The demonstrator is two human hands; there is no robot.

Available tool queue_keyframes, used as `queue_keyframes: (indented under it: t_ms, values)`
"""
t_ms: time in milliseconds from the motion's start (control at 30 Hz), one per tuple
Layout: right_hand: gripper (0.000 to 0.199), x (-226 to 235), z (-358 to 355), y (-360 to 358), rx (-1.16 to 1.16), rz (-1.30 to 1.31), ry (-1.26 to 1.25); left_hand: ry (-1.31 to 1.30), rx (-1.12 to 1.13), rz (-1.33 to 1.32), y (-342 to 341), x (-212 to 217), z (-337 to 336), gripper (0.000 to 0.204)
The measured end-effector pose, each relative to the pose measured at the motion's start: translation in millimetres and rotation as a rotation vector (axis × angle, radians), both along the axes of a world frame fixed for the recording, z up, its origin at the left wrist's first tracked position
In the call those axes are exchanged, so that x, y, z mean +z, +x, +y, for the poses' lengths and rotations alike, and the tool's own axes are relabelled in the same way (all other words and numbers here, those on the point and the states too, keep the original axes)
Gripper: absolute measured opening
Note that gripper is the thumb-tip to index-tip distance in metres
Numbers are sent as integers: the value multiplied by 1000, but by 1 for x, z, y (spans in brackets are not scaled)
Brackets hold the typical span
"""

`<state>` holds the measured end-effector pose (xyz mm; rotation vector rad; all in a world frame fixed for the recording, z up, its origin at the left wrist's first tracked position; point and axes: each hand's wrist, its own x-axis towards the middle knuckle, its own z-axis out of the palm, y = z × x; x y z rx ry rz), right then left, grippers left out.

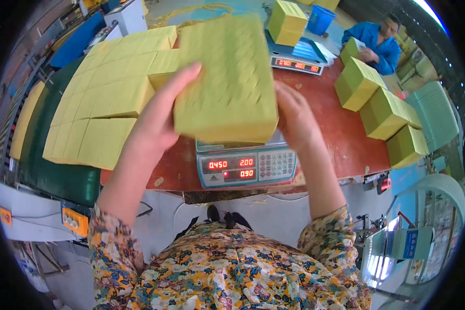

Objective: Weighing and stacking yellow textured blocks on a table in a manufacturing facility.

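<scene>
Between my two hands is a thick stack of yellow paper (226, 77), its top face marked with rows of small slits. My left hand (165, 111) grips its left side, thumb lying over the top edge. On the opposite side my right hand (294, 113) presses against the stack, its fingers partly hidden behind it. The stack is over a digital weighing scale (247, 169) with a lit red display; it covers most of the weighing plate, and I cannot tell whether they touch. Many similar yellow paper stacks (106, 98) sit packed together to my left.
The red table (341, 150) bears the scale. At its right edge are several yellow stacks (390, 113). A second scale (297, 63) holding yellow stacks stands at the far side, near a blue bin (321, 19). A person in blue (377, 44) handles a stack at the far right. A green conveyor belt (31, 155) runs along the left.
</scene>
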<state>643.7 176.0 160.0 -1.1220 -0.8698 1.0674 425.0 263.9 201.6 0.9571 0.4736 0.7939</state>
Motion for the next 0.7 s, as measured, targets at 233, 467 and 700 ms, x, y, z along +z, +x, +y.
queue_keyframes:
  t_ms: [233, 467, 700]
  values:
    - [35, -13, 23, 53, -148, 54, -49, 7, -164, 54, 67, -16, 48, 57]
    - [35, -30, 30, 63, -125, 72, -79, 36, -155, 101, 78, -26, 50, 60]
    - [35, -30, 31, 60, -123, 46, -73, 52, -90, 155, 73, -33, 53, 57]
